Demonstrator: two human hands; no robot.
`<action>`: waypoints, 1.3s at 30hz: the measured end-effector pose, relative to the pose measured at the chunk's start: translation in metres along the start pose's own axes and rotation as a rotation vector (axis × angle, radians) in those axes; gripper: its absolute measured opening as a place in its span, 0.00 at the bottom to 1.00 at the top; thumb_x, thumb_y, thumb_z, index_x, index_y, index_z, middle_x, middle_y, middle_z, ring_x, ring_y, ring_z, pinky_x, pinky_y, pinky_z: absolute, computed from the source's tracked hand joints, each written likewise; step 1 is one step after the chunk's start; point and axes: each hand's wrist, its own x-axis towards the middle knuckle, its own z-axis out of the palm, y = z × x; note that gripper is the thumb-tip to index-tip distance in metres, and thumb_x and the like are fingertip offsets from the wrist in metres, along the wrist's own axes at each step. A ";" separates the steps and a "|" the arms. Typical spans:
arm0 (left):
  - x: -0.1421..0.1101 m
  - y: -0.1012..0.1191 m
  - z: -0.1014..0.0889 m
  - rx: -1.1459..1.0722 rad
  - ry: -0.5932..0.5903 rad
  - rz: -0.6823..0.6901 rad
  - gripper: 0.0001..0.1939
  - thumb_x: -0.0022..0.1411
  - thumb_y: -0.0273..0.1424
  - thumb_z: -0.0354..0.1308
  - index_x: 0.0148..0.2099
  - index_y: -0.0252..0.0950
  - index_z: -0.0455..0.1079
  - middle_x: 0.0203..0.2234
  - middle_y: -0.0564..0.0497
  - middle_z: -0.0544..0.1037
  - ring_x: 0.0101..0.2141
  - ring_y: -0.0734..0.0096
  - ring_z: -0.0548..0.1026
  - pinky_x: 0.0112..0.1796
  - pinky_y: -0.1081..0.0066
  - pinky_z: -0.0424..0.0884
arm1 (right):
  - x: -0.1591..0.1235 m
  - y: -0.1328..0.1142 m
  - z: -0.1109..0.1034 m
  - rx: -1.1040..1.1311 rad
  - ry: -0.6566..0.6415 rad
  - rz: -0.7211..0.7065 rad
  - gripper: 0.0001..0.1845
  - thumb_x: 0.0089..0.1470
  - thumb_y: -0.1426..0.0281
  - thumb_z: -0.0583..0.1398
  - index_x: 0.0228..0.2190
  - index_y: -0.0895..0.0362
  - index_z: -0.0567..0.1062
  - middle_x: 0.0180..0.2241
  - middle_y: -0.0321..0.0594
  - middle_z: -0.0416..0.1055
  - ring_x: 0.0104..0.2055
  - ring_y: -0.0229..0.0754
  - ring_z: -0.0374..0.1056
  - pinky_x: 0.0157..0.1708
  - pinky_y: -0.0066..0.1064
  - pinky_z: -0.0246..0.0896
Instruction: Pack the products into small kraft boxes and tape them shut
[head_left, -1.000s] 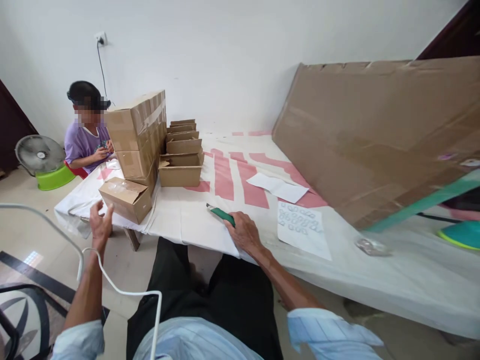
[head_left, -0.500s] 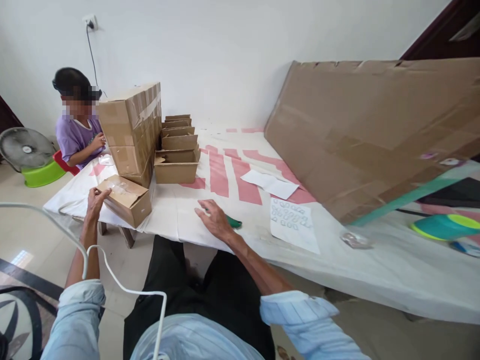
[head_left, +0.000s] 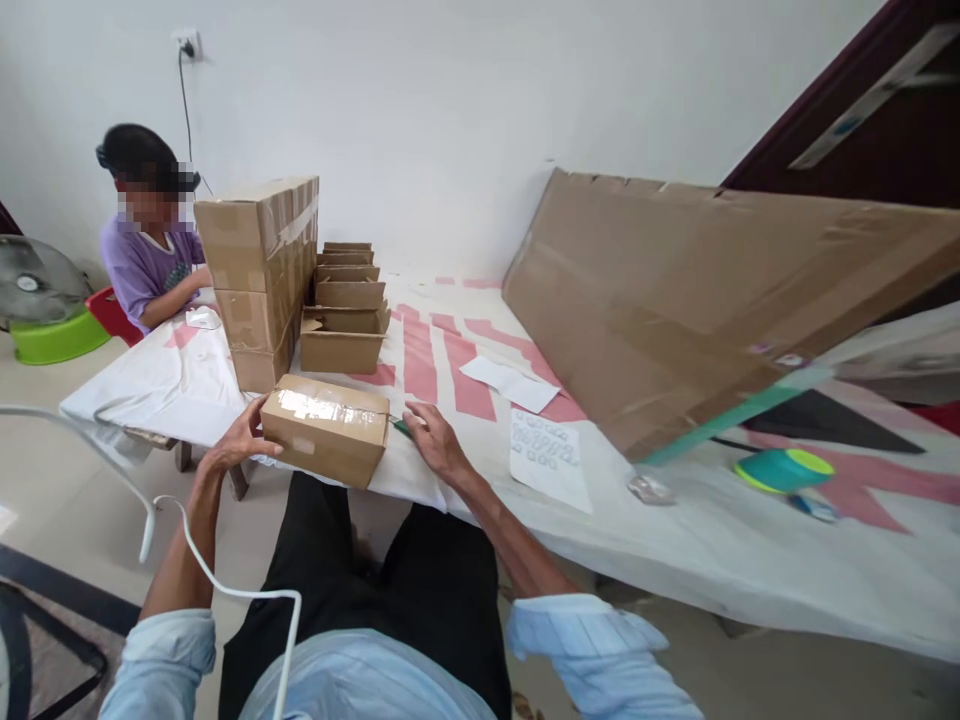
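A closed cardboard box [head_left: 326, 445] with shiny clear tape along its top sits at the table's front edge, before my legs. My left hand [head_left: 244, 437] grips its left end, thumb at the front and fingers behind. Beside the box's right end, my right hand [head_left: 435, 440] is closed on a small green-handled knife [head_left: 403, 427]. Only part of the handle and a thin tip pointing at the box show; whether the tip touches the cardboard I cannot tell.
Stacked taped boxes [head_left: 247, 290] and a row of open boxes [head_left: 341, 350] stand behind. Papers [head_left: 551, 455], a clear packet [head_left: 650, 488] and a teal object [head_left: 784, 470] lie rightward, near a large leaning cardboard sheet [head_left: 675, 300]. A co-worker [head_left: 154, 250] sits at left.
The box has moved right and turned more sideways to me, with my left hand on its end. My right hand now points the green-handled knife toward the box. The view has swung slightly right.
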 end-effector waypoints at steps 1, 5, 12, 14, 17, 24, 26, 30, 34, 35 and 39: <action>0.005 -0.001 0.000 -0.011 -0.035 0.006 0.54 0.39 0.35 0.79 0.68 0.40 0.64 0.60 0.42 0.76 0.60 0.43 0.74 0.58 0.52 0.74 | -0.001 0.012 -0.005 -0.134 -0.009 -0.034 0.30 0.65 0.46 0.58 0.54 0.56 0.80 0.54 0.55 0.77 0.58 0.59 0.72 0.59 0.52 0.69; 0.021 -0.011 0.001 -0.005 -0.088 -0.005 0.53 0.38 0.34 0.76 0.69 0.38 0.67 0.56 0.42 0.81 0.60 0.39 0.73 0.60 0.49 0.72 | -0.011 0.044 -0.014 -0.527 -0.115 -0.071 0.13 0.62 0.63 0.62 0.44 0.56 0.80 0.45 0.51 0.78 0.48 0.55 0.72 0.53 0.45 0.67; 0.017 -0.024 0.013 -0.033 -0.075 0.027 0.60 0.40 0.38 0.77 0.74 0.35 0.58 0.61 0.38 0.76 0.60 0.40 0.73 0.57 0.52 0.75 | -0.011 0.054 -0.009 -0.494 -0.006 -0.019 0.12 0.63 0.68 0.56 0.35 0.55 0.79 0.39 0.48 0.76 0.45 0.50 0.69 0.51 0.40 0.63; 0.010 -0.022 0.023 0.005 0.008 0.091 0.63 0.40 0.40 0.78 0.76 0.39 0.55 0.67 0.37 0.70 0.65 0.39 0.69 0.56 0.54 0.76 | -0.009 0.048 -0.009 -0.358 0.047 0.012 0.16 0.64 0.58 0.57 0.35 0.55 0.80 0.39 0.49 0.77 0.46 0.52 0.70 0.52 0.43 0.65; 0.000 -0.014 0.040 0.148 0.127 0.175 0.65 0.41 0.42 0.79 0.77 0.43 0.53 0.71 0.38 0.60 0.69 0.38 0.62 0.55 0.53 0.77 | -0.006 0.030 -0.013 0.015 0.074 0.134 0.32 0.61 0.41 0.57 0.40 0.56 0.81 0.42 0.51 0.80 0.47 0.55 0.73 0.51 0.47 0.69; -0.009 0.015 0.072 0.394 0.222 0.338 0.60 0.45 0.41 0.79 0.76 0.43 0.55 0.68 0.39 0.62 0.68 0.38 0.62 0.66 0.41 0.65 | 0.002 -0.024 -0.021 0.319 0.035 0.194 0.44 0.49 0.32 0.64 0.47 0.57 0.84 0.50 0.49 0.82 0.54 0.57 0.74 0.55 0.45 0.70; -0.012 0.021 0.077 0.427 0.233 0.362 0.58 0.47 0.41 0.79 0.75 0.42 0.56 0.68 0.38 0.63 0.68 0.38 0.62 0.68 0.40 0.61 | 0.001 -0.030 -0.020 0.319 0.034 0.192 0.45 0.47 0.31 0.64 0.47 0.58 0.84 0.49 0.50 0.83 0.53 0.57 0.75 0.55 0.45 0.70; -0.018 0.031 0.081 0.435 0.216 0.387 0.52 0.52 0.40 0.76 0.74 0.41 0.57 0.68 0.38 0.64 0.68 0.40 0.64 0.69 0.42 0.60 | -0.001 -0.030 -0.020 0.306 0.067 0.213 0.47 0.45 0.30 0.65 0.46 0.58 0.85 0.50 0.50 0.83 0.53 0.58 0.75 0.55 0.47 0.69; -0.021 0.039 0.078 0.444 0.176 0.378 0.51 0.53 0.41 0.76 0.74 0.41 0.57 0.68 0.37 0.65 0.67 0.39 0.65 0.67 0.43 0.64 | -0.003 -0.031 -0.020 0.338 0.052 0.206 0.46 0.46 0.32 0.65 0.47 0.58 0.84 0.49 0.50 0.83 0.51 0.58 0.76 0.53 0.47 0.70; -0.023 0.041 0.077 0.444 0.174 0.365 0.51 0.53 0.40 0.75 0.74 0.41 0.57 0.68 0.37 0.66 0.67 0.39 0.66 0.66 0.43 0.64 | -0.004 -0.033 -0.019 0.343 0.047 0.199 0.45 0.47 0.33 0.65 0.48 0.59 0.84 0.49 0.50 0.83 0.51 0.57 0.76 0.52 0.46 0.71; -0.028 0.043 0.071 0.401 0.175 0.341 0.49 0.53 0.36 0.74 0.73 0.42 0.57 0.70 0.38 0.64 0.68 0.40 0.65 0.64 0.46 0.67 | -0.008 -0.043 -0.015 0.304 0.034 0.160 0.44 0.52 0.35 0.64 0.51 0.60 0.82 0.51 0.52 0.82 0.51 0.57 0.76 0.52 0.45 0.71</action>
